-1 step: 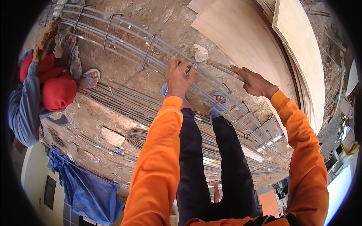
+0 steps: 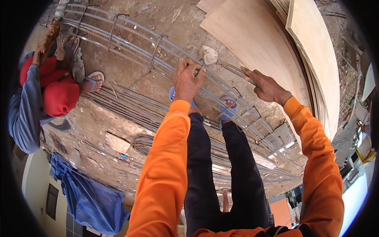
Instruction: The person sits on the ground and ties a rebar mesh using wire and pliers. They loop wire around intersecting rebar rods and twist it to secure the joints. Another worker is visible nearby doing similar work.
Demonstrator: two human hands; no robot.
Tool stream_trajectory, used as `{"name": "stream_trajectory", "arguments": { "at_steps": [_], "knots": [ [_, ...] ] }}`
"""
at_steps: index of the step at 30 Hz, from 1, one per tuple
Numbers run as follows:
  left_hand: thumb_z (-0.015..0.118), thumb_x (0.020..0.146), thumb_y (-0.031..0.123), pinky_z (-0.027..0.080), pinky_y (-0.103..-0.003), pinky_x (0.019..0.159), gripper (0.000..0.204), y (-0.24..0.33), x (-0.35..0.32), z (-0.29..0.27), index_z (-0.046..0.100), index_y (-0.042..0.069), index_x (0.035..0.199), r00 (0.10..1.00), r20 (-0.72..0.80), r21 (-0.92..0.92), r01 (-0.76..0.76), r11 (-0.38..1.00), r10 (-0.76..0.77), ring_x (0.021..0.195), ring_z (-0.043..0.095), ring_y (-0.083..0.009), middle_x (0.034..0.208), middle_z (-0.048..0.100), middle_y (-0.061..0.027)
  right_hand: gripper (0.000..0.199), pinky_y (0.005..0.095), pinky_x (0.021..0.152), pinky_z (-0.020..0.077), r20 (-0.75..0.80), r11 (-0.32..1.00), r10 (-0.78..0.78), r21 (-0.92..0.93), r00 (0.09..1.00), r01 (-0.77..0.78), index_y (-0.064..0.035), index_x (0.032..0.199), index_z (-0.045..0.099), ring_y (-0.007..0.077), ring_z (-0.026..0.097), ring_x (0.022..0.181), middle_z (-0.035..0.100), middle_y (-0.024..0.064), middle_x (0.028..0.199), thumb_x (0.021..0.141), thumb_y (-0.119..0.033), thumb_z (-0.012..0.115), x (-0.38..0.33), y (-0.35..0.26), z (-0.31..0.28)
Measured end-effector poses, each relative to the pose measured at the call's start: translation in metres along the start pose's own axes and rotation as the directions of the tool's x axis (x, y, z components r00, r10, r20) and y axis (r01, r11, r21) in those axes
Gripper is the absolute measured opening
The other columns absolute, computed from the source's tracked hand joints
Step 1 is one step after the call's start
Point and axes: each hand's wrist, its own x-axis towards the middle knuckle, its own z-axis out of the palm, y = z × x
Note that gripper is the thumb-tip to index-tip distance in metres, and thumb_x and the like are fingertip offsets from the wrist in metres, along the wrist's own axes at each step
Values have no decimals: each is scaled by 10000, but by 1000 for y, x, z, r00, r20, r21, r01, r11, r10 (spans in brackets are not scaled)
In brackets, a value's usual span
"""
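A long cage of steel bars with square stirrups (image 2: 158, 47) lies across the dirt ground. My left hand (image 2: 187, 81) is closed around one of its upper bars at a stirrup. My right hand (image 2: 266, 87) grips a thin metal tool with an orange handle (image 2: 239, 73), whose tip points at the same joint. Both arms wear orange sleeves. My feet in blue sandals (image 2: 227, 106) stand just under the cage.
A second person in a red cap and grey-blue sleeves (image 2: 47, 91) crouches at the left, holding the cage's far end. Loose bars and a coil of wire (image 2: 144, 144) lie on the ground. Plywood sheets (image 2: 268, 43) lean at the upper right. A blue cloth (image 2: 87, 197) hangs lower left.
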Motion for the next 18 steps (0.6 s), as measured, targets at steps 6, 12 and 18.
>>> {"name": "stream_trajectory", "arguments": {
  "at_steps": [6,12,18],
  "knots": [
    [811,814,208,535,-417,714,185,3,-1,6,741,70,916,999,14,-44,49,998,-48,920,641,-314,1046,600,-120,885,491,909,512,-197,998,15,-64,980,-29,-132,1612,218,414,597,1061,534,212,1160,795,43,507,12,-21,15],
    [803,831,207,556,-400,715,189,1,8,6,742,68,942,993,60,-15,101,995,-100,921,645,-298,1094,599,-106,885,476,853,532,-212,995,51,-68,976,-67,-133,1616,214,399,625,993,540,197,1128,802,37,518,15,-11,19],
    [802,838,207,557,-390,708,191,3,6,6,742,63,948,986,83,10,145,989,-146,897,646,-291,1095,600,-109,889,478,882,532,-45,979,80,-185,996,-87,-124,1622,185,425,627,1020,533,235,1187,812,14,524,16,-1,50]
  ]
}}
